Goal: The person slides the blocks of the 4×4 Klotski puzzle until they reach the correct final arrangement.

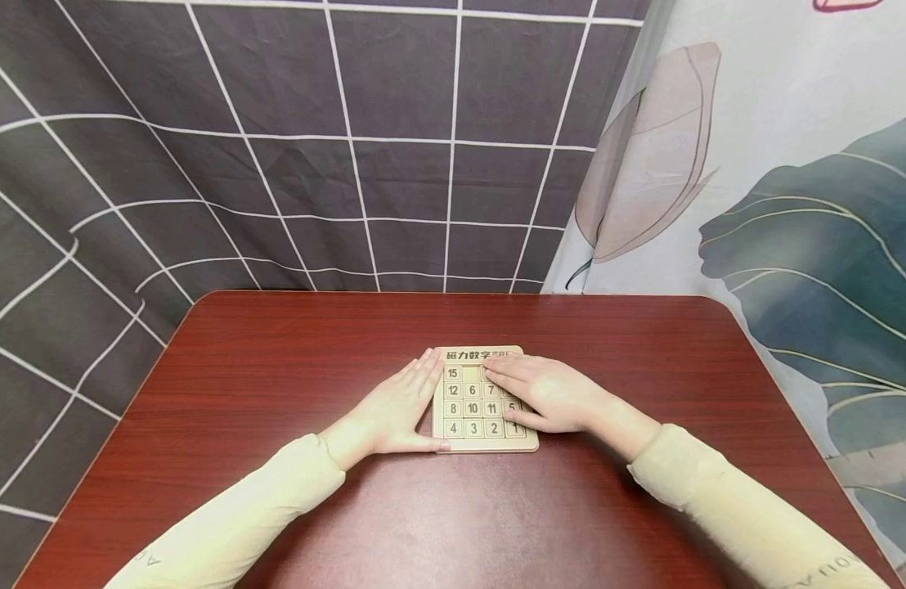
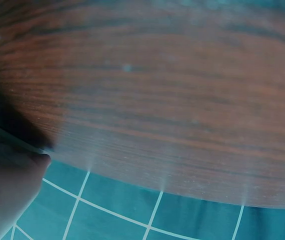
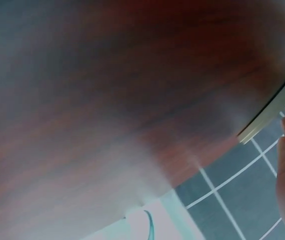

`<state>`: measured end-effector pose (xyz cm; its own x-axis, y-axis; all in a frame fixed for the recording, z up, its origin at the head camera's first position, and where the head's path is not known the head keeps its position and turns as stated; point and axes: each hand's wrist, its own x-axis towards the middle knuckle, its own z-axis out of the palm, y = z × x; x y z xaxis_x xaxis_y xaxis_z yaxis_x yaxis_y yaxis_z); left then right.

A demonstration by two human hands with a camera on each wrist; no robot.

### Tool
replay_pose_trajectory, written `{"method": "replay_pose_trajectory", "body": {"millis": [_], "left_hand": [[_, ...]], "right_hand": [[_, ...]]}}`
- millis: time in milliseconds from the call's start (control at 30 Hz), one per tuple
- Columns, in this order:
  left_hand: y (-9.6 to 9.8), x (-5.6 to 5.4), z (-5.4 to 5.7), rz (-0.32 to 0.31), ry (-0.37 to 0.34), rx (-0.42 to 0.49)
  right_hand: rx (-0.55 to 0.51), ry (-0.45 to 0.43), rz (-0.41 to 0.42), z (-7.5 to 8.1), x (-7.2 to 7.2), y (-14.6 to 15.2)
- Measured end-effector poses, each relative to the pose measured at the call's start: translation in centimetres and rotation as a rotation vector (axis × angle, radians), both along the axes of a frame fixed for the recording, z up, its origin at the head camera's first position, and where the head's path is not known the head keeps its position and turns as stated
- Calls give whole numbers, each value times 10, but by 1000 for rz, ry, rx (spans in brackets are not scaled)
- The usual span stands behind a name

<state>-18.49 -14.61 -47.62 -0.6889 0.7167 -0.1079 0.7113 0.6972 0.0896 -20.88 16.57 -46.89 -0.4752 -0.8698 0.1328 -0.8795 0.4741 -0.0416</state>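
A pale wooden number slide puzzle (image 1: pixel 490 446) lies flat on the table in the head view, with Chinese lettering along its top. Its rows read 15 and a gap at the top, then 12, 6, 7, then 8, 10, 11, 5, then 4, 3, 2, 1. My left hand (image 1: pixel 394 409) rests along the puzzle's left edge, fingers straight, thumb at the lower left corner. Over the right columns lies my right hand (image 1: pixel 552 393), its extended fingers touching the tiles and hiding those at the upper right. The puzzle's edge (image 3: pixel 270 114) shows beside that hand in the right wrist view.
The red-brown wooden table (image 1: pixel 276 376) has rounded far corners. Behind it hangs a dark grey curtain (image 1: pixel 394 188) with a white grid. A white curtain with large leaf prints (image 1: pixel 814 245) hangs along the right side.
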Motion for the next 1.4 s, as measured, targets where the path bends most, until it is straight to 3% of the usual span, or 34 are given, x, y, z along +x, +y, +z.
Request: {"method": "replay_pose_trajectory", "body": {"millis": [600, 1400], "left_hand": [[1, -1, 0, 7, -8, -13], [1, -1, -2, 10, -15, -14]], "right_hand": [[74, -56, 43, 3, -6, -38], [39, -32, 17, 3, -2, -13]]}}
